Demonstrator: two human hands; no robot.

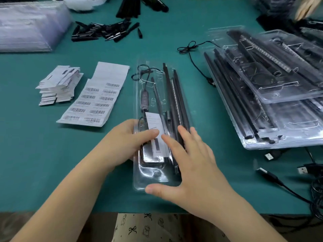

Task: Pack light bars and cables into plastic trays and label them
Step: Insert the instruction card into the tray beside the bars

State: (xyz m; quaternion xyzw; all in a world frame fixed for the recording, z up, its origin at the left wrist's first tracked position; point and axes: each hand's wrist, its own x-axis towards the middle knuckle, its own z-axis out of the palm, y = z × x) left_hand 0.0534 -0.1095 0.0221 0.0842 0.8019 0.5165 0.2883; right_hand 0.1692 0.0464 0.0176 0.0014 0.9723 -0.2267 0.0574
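A clear plastic tray (138, 173) lies lengthwise in front of me on the green table. It holds black light bars (175, 95), a black cable with a controller (144, 97) and a white paper slip (154, 122). My left hand (129, 137) holds the tray's left edge, its thumb pressing on the slip. My right hand (188, 163) lies flat over the tray's near right part with straight fingers, the thumb at the tray's near end.
A sheet of barcode labels (97, 102) and a stack of white slips (59, 84) lie to the left. Packed trays (272, 95) are stacked at right, with loose USB cables (272, 177) near them. Black parts (104, 32) lie at the back. Another person's hand (307, 7) is at top right.
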